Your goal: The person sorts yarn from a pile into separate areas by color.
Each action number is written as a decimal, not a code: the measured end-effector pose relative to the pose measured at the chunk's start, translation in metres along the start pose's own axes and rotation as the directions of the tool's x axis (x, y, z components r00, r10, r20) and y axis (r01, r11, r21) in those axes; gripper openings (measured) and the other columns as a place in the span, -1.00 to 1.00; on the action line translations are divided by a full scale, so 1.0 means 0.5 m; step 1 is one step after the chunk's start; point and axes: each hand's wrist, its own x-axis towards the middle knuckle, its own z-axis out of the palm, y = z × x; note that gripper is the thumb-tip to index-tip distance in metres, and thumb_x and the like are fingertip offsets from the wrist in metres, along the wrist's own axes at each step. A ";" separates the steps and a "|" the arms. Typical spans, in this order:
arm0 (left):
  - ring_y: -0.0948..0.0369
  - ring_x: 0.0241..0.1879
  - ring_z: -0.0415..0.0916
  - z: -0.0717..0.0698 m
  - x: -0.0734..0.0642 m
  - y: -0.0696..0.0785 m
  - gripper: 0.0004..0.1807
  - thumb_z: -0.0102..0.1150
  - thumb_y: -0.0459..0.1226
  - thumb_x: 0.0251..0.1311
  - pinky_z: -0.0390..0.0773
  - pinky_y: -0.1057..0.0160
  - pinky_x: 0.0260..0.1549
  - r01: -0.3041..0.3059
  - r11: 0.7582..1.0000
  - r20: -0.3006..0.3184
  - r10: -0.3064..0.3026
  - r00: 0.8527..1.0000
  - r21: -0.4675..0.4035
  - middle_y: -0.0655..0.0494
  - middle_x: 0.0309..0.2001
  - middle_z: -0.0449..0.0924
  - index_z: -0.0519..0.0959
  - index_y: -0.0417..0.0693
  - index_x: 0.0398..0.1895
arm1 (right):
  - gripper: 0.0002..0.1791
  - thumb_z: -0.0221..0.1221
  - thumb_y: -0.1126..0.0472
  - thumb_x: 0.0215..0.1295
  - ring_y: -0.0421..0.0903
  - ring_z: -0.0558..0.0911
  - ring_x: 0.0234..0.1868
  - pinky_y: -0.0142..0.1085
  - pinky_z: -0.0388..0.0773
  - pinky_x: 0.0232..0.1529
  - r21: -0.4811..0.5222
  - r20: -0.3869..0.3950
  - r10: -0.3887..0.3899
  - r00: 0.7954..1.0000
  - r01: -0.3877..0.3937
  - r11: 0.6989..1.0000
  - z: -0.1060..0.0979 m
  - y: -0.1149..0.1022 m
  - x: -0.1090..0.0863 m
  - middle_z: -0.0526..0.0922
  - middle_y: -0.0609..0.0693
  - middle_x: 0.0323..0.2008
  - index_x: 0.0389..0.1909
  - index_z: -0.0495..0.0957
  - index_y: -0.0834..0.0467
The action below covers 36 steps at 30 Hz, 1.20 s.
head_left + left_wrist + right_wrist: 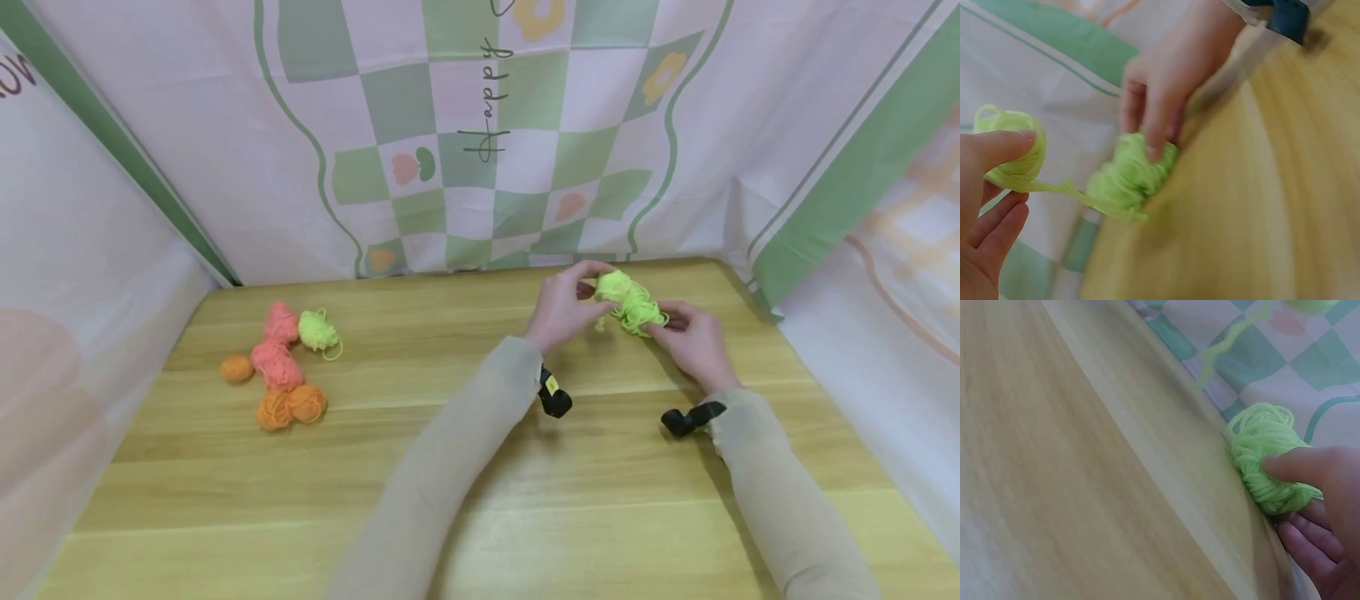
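Near the back right of the table, my left hand (pixel 564 308) holds a yellow-green yarn ball (pixel 1019 153) between thumb and fingers. A loose strand (pixel 1054 187) hangs from this ball in the left wrist view. Just to its right, my right hand (pixel 693 340) pinches a second, looser green yarn ball (pixel 1266 459), thumb on one side and fingers beneath. In the head view the two balls look close together, one partly in front of the other. The left wrist view shows a gap between them, bridged by the strand.
At the table's left lie a yellow-green yarn ball (pixel 318 331), pink yarn balls (pixel 276 363), a small orange ball (pixel 237 368) and orange yarn balls (pixel 307 403). A printed curtain (pixel 465 192) hangs along the back edge of the wooden table (pixel 420 483).
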 end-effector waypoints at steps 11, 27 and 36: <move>0.20 -0.19 0.65 0.036 -0.037 -0.094 -0.46 0.54 -0.45 0.04 0.59 0.50 -0.21 0.092 0.995 -0.047 -0.094 0.994 -0.038 -0.02 0.08 0.65 0.60 -0.18 0.14 | -0.40 0.38 0.06 0.34 0.26 0.64 0.03 0.02 0.57 0.09 -0.009 0.018 0.028 0.999 -0.028 1.000 0.001 0.000 0.000 0.63 0.39 0.05 0.24 0.52 0.35; 0.35 -0.28 0.56 0.079 -0.053 -0.113 -0.45 0.57 -0.42 -0.01 0.56 0.53 -0.27 0.115 0.991 -0.076 -0.110 0.991 0.061 0.05 -0.03 0.60 0.64 -0.17 0.12 | -0.43 0.38 0.11 0.33 0.26 0.65 0.01 -0.30 0.60 0.00 0.001 0.010 0.006 1.000 -0.006 1.000 -0.002 -0.004 -0.003 0.64 0.40 0.03 0.22 0.53 0.37; 0.39 -0.31 0.52 0.093 -0.045 -0.117 -0.46 0.60 -0.34 0.00 0.51 0.57 -0.30 0.116 0.980 -0.101 -0.101 0.990 0.159 0.12 -0.10 0.57 0.66 -0.09 0.12 | -0.40 0.39 0.08 0.32 0.26 0.65 0.02 -0.27 0.60 0.02 0.014 0.024 0.010 1.000 -0.011 1.000 -0.002 -0.003 -0.002 0.63 0.40 0.04 0.23 0.52 0.37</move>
